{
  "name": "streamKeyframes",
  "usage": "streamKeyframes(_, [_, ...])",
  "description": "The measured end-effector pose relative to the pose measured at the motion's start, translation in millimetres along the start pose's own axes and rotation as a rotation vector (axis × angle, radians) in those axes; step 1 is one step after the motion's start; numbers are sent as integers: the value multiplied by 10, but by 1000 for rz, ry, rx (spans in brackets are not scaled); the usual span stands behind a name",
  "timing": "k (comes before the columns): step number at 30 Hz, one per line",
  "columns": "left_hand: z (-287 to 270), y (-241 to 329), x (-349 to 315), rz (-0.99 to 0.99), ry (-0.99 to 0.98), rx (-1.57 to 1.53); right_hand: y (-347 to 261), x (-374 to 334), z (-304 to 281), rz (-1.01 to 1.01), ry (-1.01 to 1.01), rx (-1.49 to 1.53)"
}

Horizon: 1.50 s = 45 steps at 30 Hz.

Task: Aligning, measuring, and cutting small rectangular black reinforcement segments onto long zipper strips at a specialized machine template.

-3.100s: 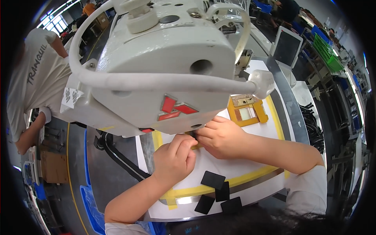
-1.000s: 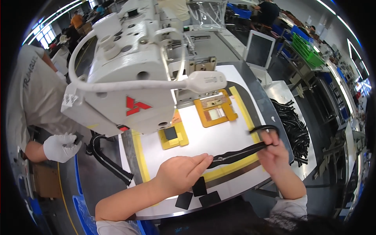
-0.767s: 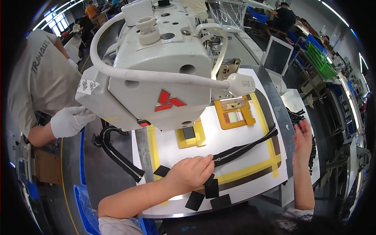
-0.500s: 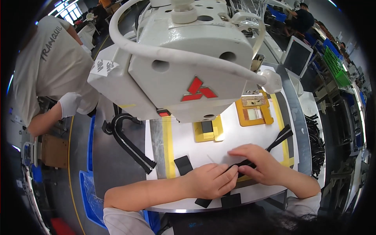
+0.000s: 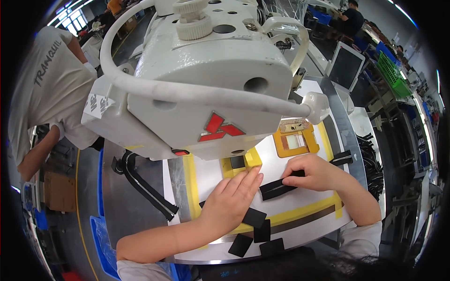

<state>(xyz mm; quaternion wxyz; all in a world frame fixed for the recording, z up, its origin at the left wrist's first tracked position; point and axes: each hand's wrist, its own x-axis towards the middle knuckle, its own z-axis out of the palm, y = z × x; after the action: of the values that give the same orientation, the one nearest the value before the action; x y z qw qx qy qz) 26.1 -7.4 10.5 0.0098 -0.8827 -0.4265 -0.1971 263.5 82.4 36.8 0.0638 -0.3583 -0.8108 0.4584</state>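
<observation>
My left hand (image 5: 229, 199) reaches to the small yellow clamp plate (image 5: 252, 158) below the sewing machine head, fingers stretched out and fingertips at the plate's raised flap. A dark rectangular patch (image 5: 237, 162) lies in that plate. In a pinch of thumb and fingers, my right hand (image 5: 307, 172) holds a black zipper strip (image 5: 278, 189) above the white work sheet (image 5: 300, 199). The strip's near end points left toward my left hand, and its far end emerges beyond my right hand. Several black rectangular pieces (image 5: 254, 218) lie scattered in front of me, one partly under my left forearm.
A large white sewing machine head (image 5: 206, 93) overhangs the sheet. Another yellow frame (image 5: 296, 143) sits at the back right. A second black zipper (image 5: 150, 189) lies on the metal table at left. Black strips (image 5: 370, 159) hang at the right. A co-worker (image 5: 61, 93) stands at left.
My hands have separated: the left has let go of the zipper strip and moved up to the yellow plate, whose flap is now raised. The right still holds the strip, its end turned left.
</observation>
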Motion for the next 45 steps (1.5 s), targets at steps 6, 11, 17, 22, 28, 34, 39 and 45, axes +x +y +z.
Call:
streamKeyframes(6, [71,-142,5,5,192,27,-154,510,174,17,284,130])
streamKeyframes(11, [37,-169,4,-126,-38,138,-188,554,241,-11,350,-291])
streamKeyframes(17, [44,-190,23,-145,-48,100,-160,544,258,-61,418,-345])
streamKeyframes(22, [60,-211,10,-138,-24,82,-199,565,291,-52,445,-328])
streamKeyframes(28, [58,-211,7,-130,-25,109,-215,556,297,-85,476,-348])
streamKeyframes(34, [63,-216,7,-120,-6,115,-211,458,411,-397,469,-544])
streamKeyframes(39, [36,-210,29,-138,10,56,-238,415,464,-451,408,-653])
streamKeyframes(45, [-116,-184,-106,-317,53,-69,-229,411,459,-423,364,-709])
